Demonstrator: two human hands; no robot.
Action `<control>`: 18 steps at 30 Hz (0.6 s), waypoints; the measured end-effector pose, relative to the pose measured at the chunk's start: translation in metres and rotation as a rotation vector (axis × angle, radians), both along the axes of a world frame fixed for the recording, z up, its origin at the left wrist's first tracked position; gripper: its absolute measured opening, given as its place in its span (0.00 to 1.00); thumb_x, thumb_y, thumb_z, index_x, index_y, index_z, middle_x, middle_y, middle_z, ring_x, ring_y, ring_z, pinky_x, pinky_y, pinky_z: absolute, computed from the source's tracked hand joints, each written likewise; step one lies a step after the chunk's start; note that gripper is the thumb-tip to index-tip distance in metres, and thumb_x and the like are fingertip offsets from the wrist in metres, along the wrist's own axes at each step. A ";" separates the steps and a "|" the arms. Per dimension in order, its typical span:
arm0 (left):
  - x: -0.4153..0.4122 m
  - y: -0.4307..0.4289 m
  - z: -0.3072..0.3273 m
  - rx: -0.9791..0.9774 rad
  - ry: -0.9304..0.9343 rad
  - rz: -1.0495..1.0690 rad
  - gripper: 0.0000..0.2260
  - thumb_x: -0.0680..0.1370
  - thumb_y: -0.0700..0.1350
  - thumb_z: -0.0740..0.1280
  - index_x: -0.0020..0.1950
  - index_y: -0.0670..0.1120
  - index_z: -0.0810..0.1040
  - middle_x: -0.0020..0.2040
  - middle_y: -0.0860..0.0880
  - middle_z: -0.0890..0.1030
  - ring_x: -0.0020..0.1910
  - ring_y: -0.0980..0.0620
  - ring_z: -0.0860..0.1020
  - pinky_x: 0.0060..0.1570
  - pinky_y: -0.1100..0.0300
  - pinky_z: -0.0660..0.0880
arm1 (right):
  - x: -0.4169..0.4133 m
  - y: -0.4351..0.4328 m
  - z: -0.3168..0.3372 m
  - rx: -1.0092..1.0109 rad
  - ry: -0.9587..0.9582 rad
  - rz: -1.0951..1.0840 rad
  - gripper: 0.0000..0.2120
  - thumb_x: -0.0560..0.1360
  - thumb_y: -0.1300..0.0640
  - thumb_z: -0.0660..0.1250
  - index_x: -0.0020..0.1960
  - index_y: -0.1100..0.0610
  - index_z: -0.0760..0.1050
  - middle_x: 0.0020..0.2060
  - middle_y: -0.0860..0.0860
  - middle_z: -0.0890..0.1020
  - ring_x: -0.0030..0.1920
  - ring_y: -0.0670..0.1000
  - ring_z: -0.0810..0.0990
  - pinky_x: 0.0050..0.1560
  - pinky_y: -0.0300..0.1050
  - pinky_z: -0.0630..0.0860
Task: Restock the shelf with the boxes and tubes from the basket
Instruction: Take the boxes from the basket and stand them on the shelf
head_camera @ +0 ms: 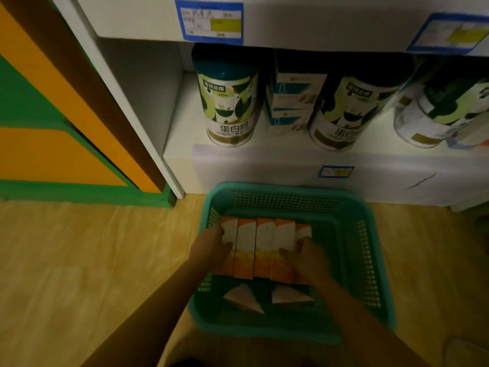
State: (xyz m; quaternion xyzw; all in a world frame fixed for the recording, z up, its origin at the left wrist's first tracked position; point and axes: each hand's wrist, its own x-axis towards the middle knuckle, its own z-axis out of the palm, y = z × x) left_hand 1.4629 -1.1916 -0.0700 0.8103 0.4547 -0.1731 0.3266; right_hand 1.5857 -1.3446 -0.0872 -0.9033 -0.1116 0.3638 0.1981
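At lower centre, the left hand (211, 247) and right hand (308, 259) clamp their grip on opposite ends of the orange boxes (264, 245), seemingly squeezing the row to lift it whole from the basket (370, 234).

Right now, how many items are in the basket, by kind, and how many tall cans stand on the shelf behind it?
orange-and-white boxes, side by side in a row: 5
pale packs on the floor of the basket, kind unclear: 2
tall cans on the shelf: 3
Total: 10
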 end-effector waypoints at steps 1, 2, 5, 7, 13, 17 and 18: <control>0.000 -0.004 -0.005 -0.006 0.021 0.001 0.20 0.77 0.46 0.63 0.66 0.40 0.68 0.64 0.41 0.74 0.63 0.44 0.74 0.60 0.54 0.71 | -0.003 -0.001 -0.006 -0.018 0.012 -0.005 0.26 0.71 0.47 0.69 0.61 0.61 0.69 0.57 0.58 0.76 0.55 0.57 0.77 0.51 0.49 0.76; 0.001 -0.008 -0.008 -0.015 0.036 0.006 0.20 0.77 0.44 0.62 0.67 0.39 0.66 0.66 0.41 0.73 0.64 0.43 0.73 0.60 0.54 0.70 | -0.006 -0.002 -0.011 -0.029 0.016 -0.012 0.27 0.69 0.45 0.70 0.61 0.61 0.69 0.57 0.58 0.77 0.54 0.56 0.77 0.51 0.49 0.76; 0.002 -0.024 -0.020 -0.029 0.047 0.041 0.21 0.77 0.38 0.60 0.68 0.38 0.61 0.66 0.39 0.70 0.64 0.42 0.72 0.60 0.53 0.70 | -0.010 -0.002 -0.020 -0.042 0.011 -0.010 0.28 0.68 0.42 0.70 0.59 0.59 0.68 0.55 0.57 0.77 0.53 0.55 0.78 0.49 0.48 0.77; 0.001 -0.030 -0.028 -0.001 0.042 0.065 0.23 0.76 0.37 0.59 0.70 0.37 0.58 0.68 0.38 0.68 0.66 0.41 0.70 0.63 0.53 0.69 | -0.008 0.001 -0.022 -0.042 0.038 -0.004 0.28 0.69 0.43 0.69 0.60 0.60 0.68 0.56 0.57 0.77 0.53 0.56 0.77 0.48 0.47 0.76; 0.008 -0.036 -0.041 0.056 0.039 0.133 0.30 0.75 0.35 0.60 0.73 0.36 0.50 0.70 0.36 0.63 0.68 0.39 0.65 0.68 0.51 0.63 | -0.004 -0.001 -0.025 -0.024 0.118 -0.036 0.29 0.70 0.46 0.69 0.63 0.62 0.65 0.60 0.59 0.76 0.57 0.57 0.77 0.51 0.48 0.77; 0.016 -0.034 -0.043 0.093 0.151 0.074 0.28 0.76 0.39 0.61 0.72 0.35 0.51 0.69 0.37 0.63 0.69 0.42 0.65 0.69 0.54 0.61 | 0.000 -0.004 -0.023 -0.003 0.146 -0.060 0.30 0.71 0.48 0.70 0.64 0.62 0.64 0.62 0.59 0.74 0.59 0.58 0.76 0.52 0.48 0.77; 0.016 -0.032 -0.045 0.086 0.167 0.064 0.28 0.76 0.40 0.62 0.71 0.35 0.53 0.69 0.37 0.63 0.69 0.42 0.65 0.69 0.55 0.62 | 0.002 -0.005 -0.023 -0.010 0.143 -0.054 0.30 0.71 0.48 0.70 0.65 0.63 0.64 0.61 0.59 0.75 0.59 0.58 0.76 0.51 0.47 0.77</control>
